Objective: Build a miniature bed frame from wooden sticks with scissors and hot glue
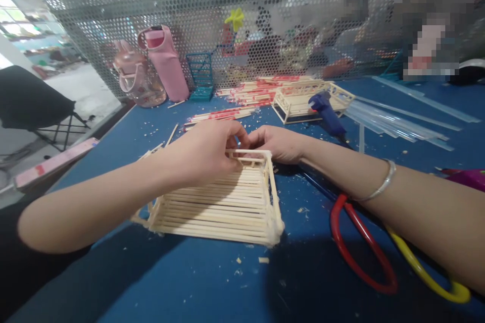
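A small tray-like frame built of pale wooden sticks (223, 207) lies on the blue table (159, 272) in front of me. My left hand (204, 154) rests over its far left part, fingers curled and pinching the top rail at the far edge. My right hand (278, 142) comes from the right and closes its fingers on the same far rail, touching the left hand's fingertips. A silver bangle (381, 186) sits on my right wrist.
Red and yellow scissors handles (359, 252) lie under my right forearm. A blue glue gun (328, 111), a second stick frame (299, 101), loose sticks (246, 96), clear glue rods (397, 121), a pink bottle (164, 63) and a mesh screen (227, 20) stand beyond. Another person sits behind the screen.
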Demonstrator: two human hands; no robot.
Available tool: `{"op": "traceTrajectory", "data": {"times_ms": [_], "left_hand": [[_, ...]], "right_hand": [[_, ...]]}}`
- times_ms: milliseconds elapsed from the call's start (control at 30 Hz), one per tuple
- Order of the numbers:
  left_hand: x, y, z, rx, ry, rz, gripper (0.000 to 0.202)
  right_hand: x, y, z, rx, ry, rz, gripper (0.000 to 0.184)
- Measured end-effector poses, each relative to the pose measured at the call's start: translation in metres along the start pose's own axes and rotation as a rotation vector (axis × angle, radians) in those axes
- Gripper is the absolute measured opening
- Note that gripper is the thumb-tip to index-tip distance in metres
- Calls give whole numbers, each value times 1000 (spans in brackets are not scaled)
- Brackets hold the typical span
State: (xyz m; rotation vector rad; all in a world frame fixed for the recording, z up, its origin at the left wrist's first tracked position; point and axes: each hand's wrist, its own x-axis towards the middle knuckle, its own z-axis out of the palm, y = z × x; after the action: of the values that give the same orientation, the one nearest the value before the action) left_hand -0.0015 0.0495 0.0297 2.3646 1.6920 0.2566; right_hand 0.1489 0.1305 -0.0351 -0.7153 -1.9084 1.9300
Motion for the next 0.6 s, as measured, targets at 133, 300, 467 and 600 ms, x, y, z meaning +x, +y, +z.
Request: {"op": "traceTrajectory", "data": {"times_ms": [133,300,467,600], "left_hand": [[-2,-2,0,-3,13,45,44],[-3,0,0,43,34,83,45],[-2,-2,-3,69,0,131,54],[-3,-4,-4,51,-7,114,66]], "right_hand": [[0,-1,-1,4,-15,-4,13],[-1,-2,-1,-20,-21,-18,12],[-2,-4,-1,-60,-46,-25,11],[0,-1,-2,-37,-55,-27,13]]}}
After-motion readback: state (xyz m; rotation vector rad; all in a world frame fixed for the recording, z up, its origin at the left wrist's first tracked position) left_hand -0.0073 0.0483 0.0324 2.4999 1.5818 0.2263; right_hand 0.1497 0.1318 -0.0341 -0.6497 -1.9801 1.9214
